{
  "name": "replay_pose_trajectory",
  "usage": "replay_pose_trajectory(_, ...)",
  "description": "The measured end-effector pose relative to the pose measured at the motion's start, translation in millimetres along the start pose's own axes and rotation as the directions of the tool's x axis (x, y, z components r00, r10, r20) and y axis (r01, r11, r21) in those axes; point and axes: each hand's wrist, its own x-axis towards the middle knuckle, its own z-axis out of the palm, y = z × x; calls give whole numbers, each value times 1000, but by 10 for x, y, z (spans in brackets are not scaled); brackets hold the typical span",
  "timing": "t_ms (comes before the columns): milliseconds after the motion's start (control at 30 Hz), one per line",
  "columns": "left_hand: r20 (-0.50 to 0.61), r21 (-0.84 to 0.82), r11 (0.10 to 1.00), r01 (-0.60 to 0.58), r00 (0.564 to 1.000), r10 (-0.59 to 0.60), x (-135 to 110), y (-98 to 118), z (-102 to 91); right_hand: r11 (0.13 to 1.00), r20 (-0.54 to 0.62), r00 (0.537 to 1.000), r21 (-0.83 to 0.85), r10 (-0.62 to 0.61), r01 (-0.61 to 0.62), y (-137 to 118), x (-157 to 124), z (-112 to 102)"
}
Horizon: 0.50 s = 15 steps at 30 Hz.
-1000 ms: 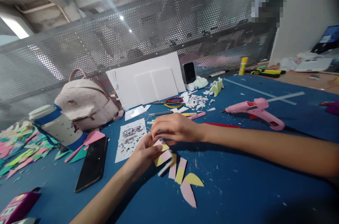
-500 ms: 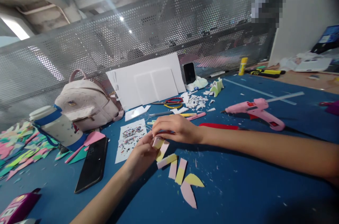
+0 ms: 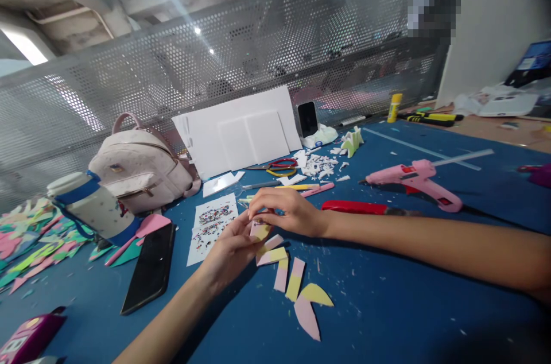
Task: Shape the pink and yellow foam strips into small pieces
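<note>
My left hand [image 3: 230,252] is closed on a small pink and yellow foam piece [image 3: 260,231], holding it just above the blue table. My right hand [image 3: 289,212] arches over it with bent fingers pinched at the piece's upper edge. Tiny dark specks show by those fingertips; what they pinch is too small to make out. Just below lie several pink and yellow foam strips [image 3: 295,279], partly overlapping. In front of them are a yellow leaf-shaped piece [image 3: 317,294] and a pink one [image 3: 307,320]. A white sheet with small colourful bits [image 3: 214,226] lies left of my hands.
A pink glue gun [image 3: 408,177] and a red-handled tool [image 3: 355,207] lie right. Scissors [image 3: 282,166] and white scraps [image 3: 319,166] are behind my hands. Left are a phone [image 3: 149,269], a bottle [image 3: 97,209], a backpack [image 3: 144,166] and coloured foam scraps [image 3: 28,246].
The held foam piece has turned slightly in my left fingers, and my right fingertips have shifted onto its upper edge. A strip below it shows more. My right forearm has lowered slightly.
</note>
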Motion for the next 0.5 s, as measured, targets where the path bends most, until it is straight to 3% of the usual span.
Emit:
replay_pose_trajectory(200, 0, 32, 999, -27, 1000, 27, -41, -35, 24, 999, -93, 996, 50, 10, -5, 5, -60, 87)
replay_pose_trajectory(500, -8, 73, 995, -63, 998, 64, -40, -66, -37, 996, -76, 997, 87, -4, 11, 32, -116, 173)
